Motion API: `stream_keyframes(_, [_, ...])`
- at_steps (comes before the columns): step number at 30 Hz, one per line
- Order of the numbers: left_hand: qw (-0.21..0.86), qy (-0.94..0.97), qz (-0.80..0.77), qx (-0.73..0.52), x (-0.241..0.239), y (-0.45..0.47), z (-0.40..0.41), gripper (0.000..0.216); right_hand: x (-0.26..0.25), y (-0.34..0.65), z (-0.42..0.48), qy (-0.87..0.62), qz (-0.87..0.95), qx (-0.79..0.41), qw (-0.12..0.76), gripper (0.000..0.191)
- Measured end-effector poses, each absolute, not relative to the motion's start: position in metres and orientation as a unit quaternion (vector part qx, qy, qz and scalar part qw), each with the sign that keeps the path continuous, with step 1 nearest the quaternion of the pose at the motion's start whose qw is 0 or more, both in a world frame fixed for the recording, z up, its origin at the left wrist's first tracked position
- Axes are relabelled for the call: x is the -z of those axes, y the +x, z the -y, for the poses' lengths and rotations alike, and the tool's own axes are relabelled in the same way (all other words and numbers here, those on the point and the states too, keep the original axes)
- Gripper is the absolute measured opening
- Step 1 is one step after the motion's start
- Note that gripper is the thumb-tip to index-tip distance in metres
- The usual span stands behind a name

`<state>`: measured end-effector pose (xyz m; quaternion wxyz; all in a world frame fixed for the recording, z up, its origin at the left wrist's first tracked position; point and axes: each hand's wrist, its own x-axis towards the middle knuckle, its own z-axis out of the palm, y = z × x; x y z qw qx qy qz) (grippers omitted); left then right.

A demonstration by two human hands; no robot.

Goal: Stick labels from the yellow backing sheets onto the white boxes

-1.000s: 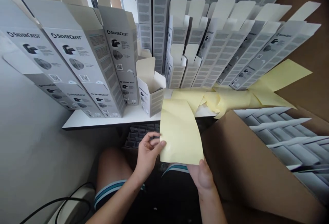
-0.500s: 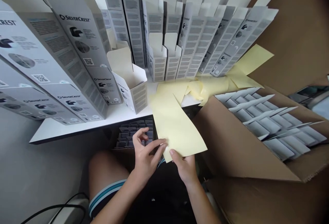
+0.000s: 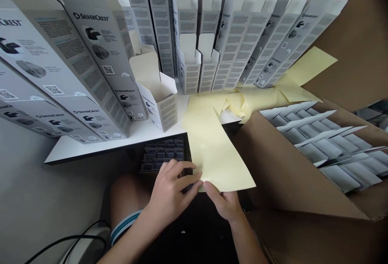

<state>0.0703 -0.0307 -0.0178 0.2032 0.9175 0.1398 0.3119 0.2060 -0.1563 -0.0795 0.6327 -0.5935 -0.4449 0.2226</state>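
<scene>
A pale yellow sheet of paper (image 3: 220, 151) slopes from the white table edge down towards my lap. My right hand (image 3: 226, 203) grips its near edge, thumb on top and fingers underneath. At the sheet's near left corner is my left hand (image 3: 174, 187), its thumb and forefinger pinched together on the paper and the other fingers curled above. Whether anything small lies between those fingertips is hidden. Behind the sheet, a small white carton (image 3: 159, 98) stands upright with its top flap raised.
Printed cartons (image 3: 100, 54) stack up on the left of the white table (image 3: 145, 133). More open-topped cartons (image 3: 236, 50) stand at the back. Crumpled yellow paper (image 3: 257, 98) lies before them. A large cardboard box (image 3: 291, 167) with several white cartons is at right; another box of cartons (image 3: 163, 153) sits below the table.
My left hand's fingers, raised and spread before, have lowered and curled towards the paper's corner. The view has shifted slightly, and the sheet's near end hangs a little lower.
</scene>
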Motion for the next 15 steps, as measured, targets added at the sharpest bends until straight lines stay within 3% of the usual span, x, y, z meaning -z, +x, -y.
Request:
stream_keyframes(5, [0.206,0.929,-0.124,-0.283,0.012,0.067,0.032,0.013,0.077,0.208,0.158,-0.603,0.515,-0.212,0.571,0.041])
stream_keyframes(8, [0.206,0.915,-0.119,-0.327,0.013,0.069,0.035,0.011,0.076,0.209,0.160,-0.618,0.536,-0.191,0.542,0.040])
stream_keyframes(15, [0.207,0.881,-0.120,-0.407,0.025,0.074,0.039,0.012,0.075,0.205,0.158,-0.631,0.531,-0.156,0.544,0.036])
